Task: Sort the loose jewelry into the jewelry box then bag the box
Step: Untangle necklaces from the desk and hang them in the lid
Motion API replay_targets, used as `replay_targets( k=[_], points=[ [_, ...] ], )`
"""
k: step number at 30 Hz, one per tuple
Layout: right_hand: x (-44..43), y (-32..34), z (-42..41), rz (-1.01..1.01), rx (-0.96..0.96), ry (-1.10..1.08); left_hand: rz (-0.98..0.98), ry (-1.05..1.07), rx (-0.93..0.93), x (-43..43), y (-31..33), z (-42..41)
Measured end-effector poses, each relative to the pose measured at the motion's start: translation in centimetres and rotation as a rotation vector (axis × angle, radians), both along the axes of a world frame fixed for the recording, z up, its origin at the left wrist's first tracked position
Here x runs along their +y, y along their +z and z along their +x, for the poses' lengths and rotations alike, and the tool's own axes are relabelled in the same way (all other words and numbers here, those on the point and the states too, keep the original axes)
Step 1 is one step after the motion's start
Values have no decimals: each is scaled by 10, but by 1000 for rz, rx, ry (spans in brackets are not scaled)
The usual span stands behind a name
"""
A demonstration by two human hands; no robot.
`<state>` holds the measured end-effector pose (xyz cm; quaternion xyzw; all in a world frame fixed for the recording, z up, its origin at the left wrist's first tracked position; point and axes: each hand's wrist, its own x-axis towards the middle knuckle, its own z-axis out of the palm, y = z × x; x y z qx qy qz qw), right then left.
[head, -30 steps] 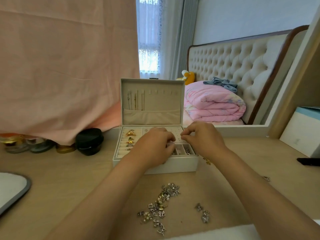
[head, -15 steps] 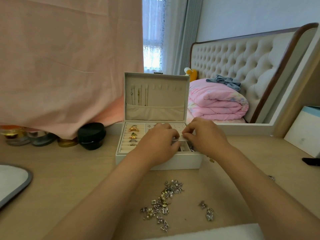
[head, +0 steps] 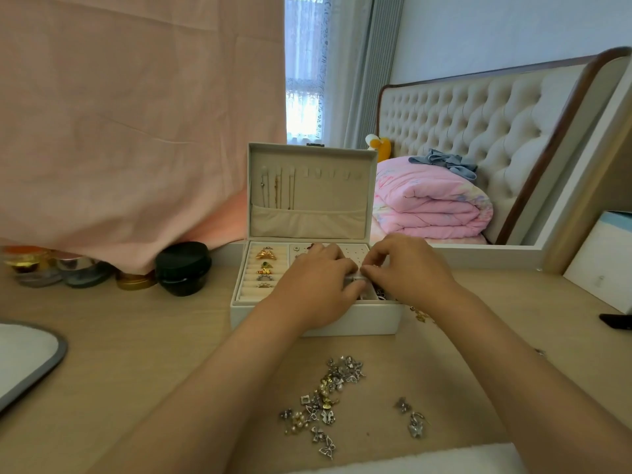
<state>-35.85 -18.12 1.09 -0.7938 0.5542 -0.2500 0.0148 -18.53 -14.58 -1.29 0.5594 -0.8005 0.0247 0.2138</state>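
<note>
The pile lies on the table just before the box, near for easy picking. Over the box's right compartments, the left hand and right hand both pinch one small piece (probably to fix an earring). Behind them the lid stands upright. Compared with a second ago, the fingertips have come together; the pile is unchanged.

Daylight comes through the lace-covered window. Just right of the window hangs a grey curtain, then a pale wall above a tufted cream headboard with a folded pink quilt. Left of the window hangs a pink cloth. Before the window stands a light wooden table.
</note>
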Motion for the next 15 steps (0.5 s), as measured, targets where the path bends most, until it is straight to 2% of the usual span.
replay_targets(
  k=[4, 10, 15],
  points=[
    [1, -1, -6, 79, -54, 124, 8, 3, -2, 1, 1, 0],
    [-4, 15, -46, 42, -237, 83, 43, 4, 48, 5, 9, -3],
    [-10, 2, -85, 255, -119, 41, 40, -18, 133, 0, 22, -24]
  ],
)
